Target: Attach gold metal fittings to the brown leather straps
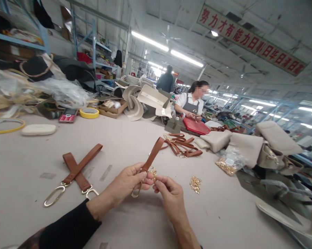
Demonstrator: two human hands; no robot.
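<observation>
My left hand [128,181] grips a brown leather wrist strap [154,152], its loop standing up and its gold oval clasp [136,192] hanging below the fingers. Close beside it, my right hand [171,195] is closed in a pinch at the strap's lower end; whatever is between its fingertips is too small to make out. Small gold metal pieces [153,170] show just behind the fingers, and another little heap of gold pieces [195,184] lies to the right. Two finished-looking brown straps [80,169] with gold clasps lie crossed at left. Beyond my hands is a pile of similar straps [184,147].
A bag of gold hardware [227,166] and beige handbags [245,147] crowd the right side. Yellow tape [89,112], a white case [38,129] and an open cardboard box [113,110] sit at back left. Across the table a co-worker [191,100] handles a red bag [196,126].
</observation>
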